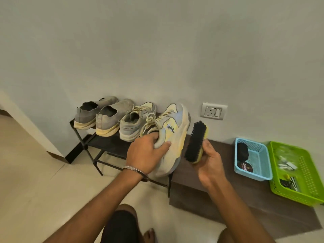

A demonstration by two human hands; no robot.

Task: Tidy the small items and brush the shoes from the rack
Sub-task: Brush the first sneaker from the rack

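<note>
— What's on the black metal rack (98, 146)?

— Two grey knit slip-ons (103, 116) with cream soles, then a laced grey sneaker (135, 123).

— And the hands?

— The left hand (145, 153) grips a pale mesh sneaker (172, 135) at its collar, held up. Just beside it, the right hand (209, 160) clasps a yellow-backed brush (196, 142), black bristles toward the shoe.

— Further right?

— A blue basket (263, 162) and a green basket (306, 181), both slotted plastic, on a dark wood bench (219, 195).

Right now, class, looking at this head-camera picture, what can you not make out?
- Small items in the green plastic basket: blurred, too small; basket cut off by the right edge.
- Round tin's label in the blue plastic basket: only partly readable.
- Left hand hides the pale lace-up sneaker's heel opening.
</note>
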